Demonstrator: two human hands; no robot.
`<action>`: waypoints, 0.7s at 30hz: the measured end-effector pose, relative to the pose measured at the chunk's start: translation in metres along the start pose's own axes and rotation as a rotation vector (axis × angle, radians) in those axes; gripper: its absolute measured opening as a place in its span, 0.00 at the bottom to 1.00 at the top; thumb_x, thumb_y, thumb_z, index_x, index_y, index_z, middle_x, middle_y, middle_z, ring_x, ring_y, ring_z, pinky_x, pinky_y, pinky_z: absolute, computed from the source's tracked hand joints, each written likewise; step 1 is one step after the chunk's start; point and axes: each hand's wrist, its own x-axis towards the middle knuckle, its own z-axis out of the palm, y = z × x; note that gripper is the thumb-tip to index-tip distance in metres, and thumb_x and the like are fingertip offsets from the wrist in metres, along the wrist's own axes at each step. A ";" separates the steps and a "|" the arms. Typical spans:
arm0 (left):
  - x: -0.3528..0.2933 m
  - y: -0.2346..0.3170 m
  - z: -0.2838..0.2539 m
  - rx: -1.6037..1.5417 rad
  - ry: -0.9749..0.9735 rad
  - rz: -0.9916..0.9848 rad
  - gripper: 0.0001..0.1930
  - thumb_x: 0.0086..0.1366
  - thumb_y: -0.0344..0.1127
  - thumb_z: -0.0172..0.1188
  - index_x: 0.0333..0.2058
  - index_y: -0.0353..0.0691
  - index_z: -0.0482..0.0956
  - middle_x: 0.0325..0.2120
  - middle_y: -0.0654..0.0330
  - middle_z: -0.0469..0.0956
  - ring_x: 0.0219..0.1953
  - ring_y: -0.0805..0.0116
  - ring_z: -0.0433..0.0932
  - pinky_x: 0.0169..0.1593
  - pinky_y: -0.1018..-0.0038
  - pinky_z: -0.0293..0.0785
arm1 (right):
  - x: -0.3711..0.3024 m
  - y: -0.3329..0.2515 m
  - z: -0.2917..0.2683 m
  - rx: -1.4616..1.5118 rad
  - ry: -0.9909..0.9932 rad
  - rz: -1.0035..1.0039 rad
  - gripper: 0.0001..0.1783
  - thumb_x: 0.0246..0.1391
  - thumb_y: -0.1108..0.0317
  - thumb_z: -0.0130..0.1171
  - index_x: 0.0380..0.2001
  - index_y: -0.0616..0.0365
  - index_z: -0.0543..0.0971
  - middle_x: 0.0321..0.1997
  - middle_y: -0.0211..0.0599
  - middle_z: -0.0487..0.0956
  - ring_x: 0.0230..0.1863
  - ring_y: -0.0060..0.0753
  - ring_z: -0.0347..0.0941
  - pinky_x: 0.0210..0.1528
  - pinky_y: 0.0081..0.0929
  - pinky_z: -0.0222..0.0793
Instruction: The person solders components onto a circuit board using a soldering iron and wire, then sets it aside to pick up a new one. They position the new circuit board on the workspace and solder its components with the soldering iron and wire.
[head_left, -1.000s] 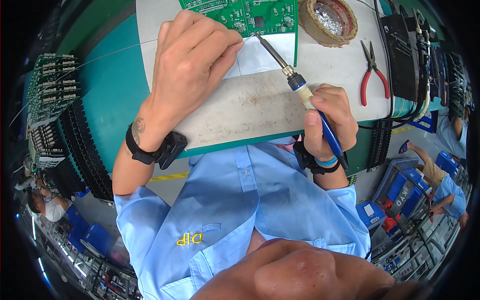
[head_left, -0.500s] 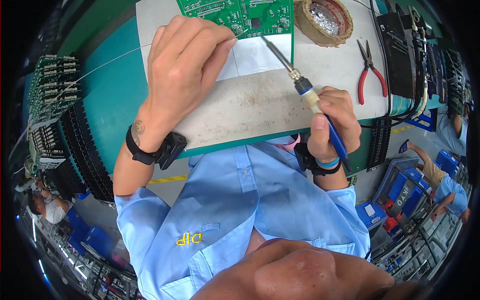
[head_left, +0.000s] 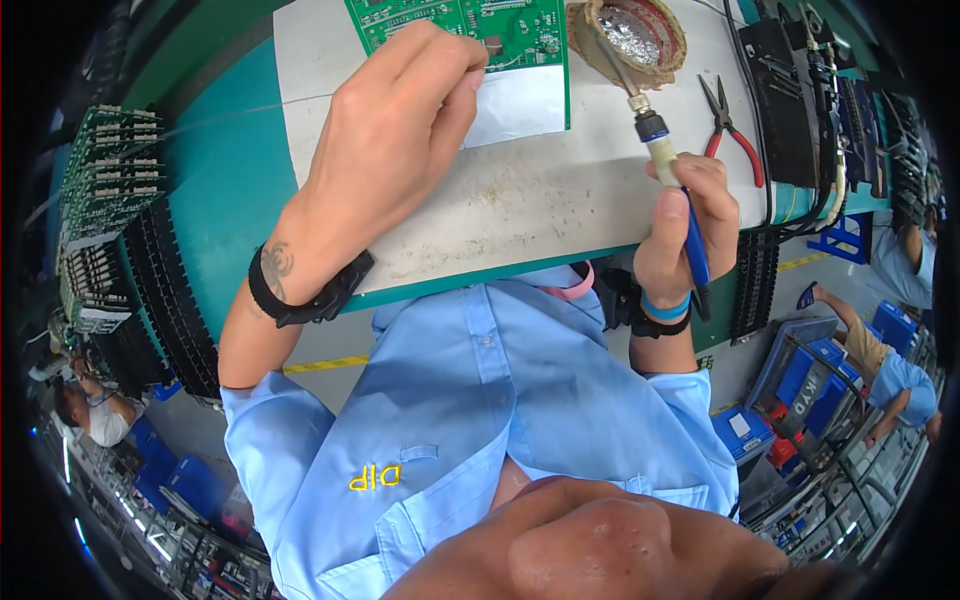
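Note:
My left hand [head_left: 395, 130] pinches a thin solder wire [head_left: 305, 99], which trails off to the left. Its fingertips are over a green circuit board [head_left: 535, 30], just above a white sheet [head_left: 520, 105] along the board's near part. In my right hand [head_left: 692, 225] is a soldering iron [head_left: 655, 132] with a blue handle, its fingers closed around the grip. The iron's tip reaches over a round brown-rimmed tin [head_left: 668, 72] holding silvery solder bits. Part of the board is hidden behind my left hand.
Red-handled pliers [head_left: 738, 145] lie right of the tin. A black tool holder [head_left: 785, 90] and cables stand at the right edge. Stacked circuit boards [head_left: 112, 180] and a black rack [head_left: 175, 290] are at the left. Other people [head_left: 893, 385] work beyond the table.
The soldering iron has moved right, its tip going from near the board to over the tin. The board has shifted slightly left and up in view; my left hand still pinches the wire.

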 end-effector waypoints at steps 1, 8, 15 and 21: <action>0.000 -0.002 0.002 0.031 0.015 0.048 0.06 0.62 0.23 0.67 0.36 0.36 0.80 0.31 0.60 0.79 0.29 0.63 0.76 0.33 0.70 0.72 | -0.001 0.000 0.000 0.007 -0.022 -0.003 0.14 0.64 0.74 0.56 0.50 0.70 0.74 0.44 0.53 0.79 0.43 0.43 0.77 0.48 0.36 0.75; 0.001 -0.012 -0.006 0.249 0.019 0.180 0.07 0.58 0.23 0.68 0.35 0.40 0.81 0.32 0.64 0.80 0.32 0.64 0.76 0.36 0.69 0.66 | 0.003 -0.001 0.010 0.058 -0.063 -0.057 0.13 0.58 0.75 0.63 0.45 0.69 0.78 0.37 0.50 0.82 0.37 0.44 0.78 0.44 0.40 0.77; -0.002 -0.013 -0.006 0.201 0.017 0.158 0.08 0.55 0.24 0.70 0.32 0.42 0.81 0.29 0.66 0.78 0.33 0.64 0.75 0.36 0.68 0.64 | 0.006 0.000 0.013 0.075 -0.057 -0.103 0.13 0.52 0.74 0.71 0.40 0.67 0.82 0.31 0.43 0.83 0.32 0.43 0.79 0.39 0.38 0.77; -0.004 -0.015 -0.004 0.187 0.004 0.161 0.08 0.55 0.24 0.70 0.32 0.42 0.81 0.29 0.66 0.78 0.33 0.65 0.75 0.36 0.68 0.64 | 0.006 0.000 0.013 0.065 -0.078 -0.117 0.14 0.52 0.74 0.72 0.41 0.66 0.82 0.31 0.43 0.84 0.32 0.42 0.79 0.40 0.37 0.77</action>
